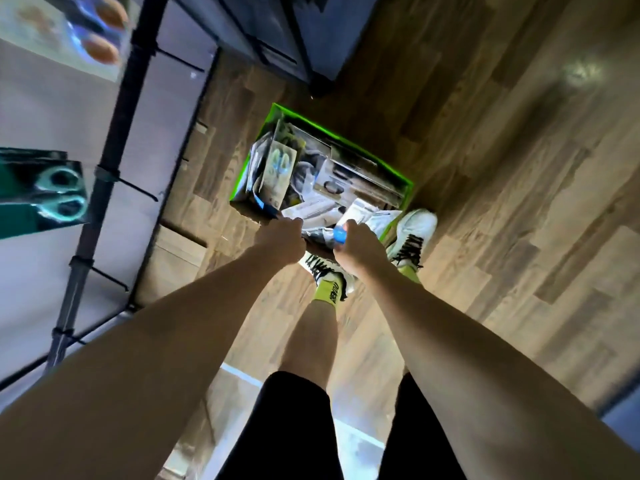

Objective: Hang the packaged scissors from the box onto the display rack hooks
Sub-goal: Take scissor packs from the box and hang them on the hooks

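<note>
A green-edged box stands on the wooden floor, filled with several packaged scissors. Both arms reach down to its near edge. My left hand is curled at the box's near rim; what it holds is hidden. My right hand grips a blue-handled item at the near side of the box. On the left, the black display rack carries a hanging pack of teal scissors and a pack of orange-handled scissors. Bare hooks stick out from its post.
My white shoes and yellow-green socks stand right behind the box. A dark shelf unit sits at the top centre. Wooden floor stretches to the right. A white wall panel lies behind the rack.
</note>
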A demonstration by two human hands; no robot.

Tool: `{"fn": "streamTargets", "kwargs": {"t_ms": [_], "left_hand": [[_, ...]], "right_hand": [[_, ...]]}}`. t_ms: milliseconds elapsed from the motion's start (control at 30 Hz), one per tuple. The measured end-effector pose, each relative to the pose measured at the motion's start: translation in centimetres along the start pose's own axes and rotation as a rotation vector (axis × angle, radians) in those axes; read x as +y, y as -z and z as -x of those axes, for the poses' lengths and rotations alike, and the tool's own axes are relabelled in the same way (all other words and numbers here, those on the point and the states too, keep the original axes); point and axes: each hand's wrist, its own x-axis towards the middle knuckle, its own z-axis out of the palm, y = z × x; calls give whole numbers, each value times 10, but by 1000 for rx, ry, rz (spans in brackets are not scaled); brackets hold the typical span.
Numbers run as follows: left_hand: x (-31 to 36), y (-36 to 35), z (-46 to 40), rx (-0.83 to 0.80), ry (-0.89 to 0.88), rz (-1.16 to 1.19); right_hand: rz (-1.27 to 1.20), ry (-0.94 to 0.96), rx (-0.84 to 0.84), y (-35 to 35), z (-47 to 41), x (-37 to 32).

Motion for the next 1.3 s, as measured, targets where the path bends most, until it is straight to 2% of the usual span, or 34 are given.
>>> {"fn": "streamTargets", "kwargs": {"t_ms": [267,400,567,700,800,1033,1167,1300], "left_hand": [[17,-30,-62,-18,29,48],[15,-45,-96,37,52,151],[13,-48,-129,141,37,185],[14,-42,-145,215,-51,143],[16,-39,-155,213,-68,121],[21,-43,-177,224,-81,195],[28,-46,-188,317,12,342],[32,-42,-182,330,221,474]], "right_hand": [[37,40,-68,-24,-64,23],[71,106,-39,-33,-90,30],[138,217,94,-35,-119,27],[210,274,303,-33,-137,24],[253,229,410,-29,-149,25],[247,96,339,-22,-172,33],[232,51,343,-30,-178,31],[221,25,379,-36,-170,25]]}}
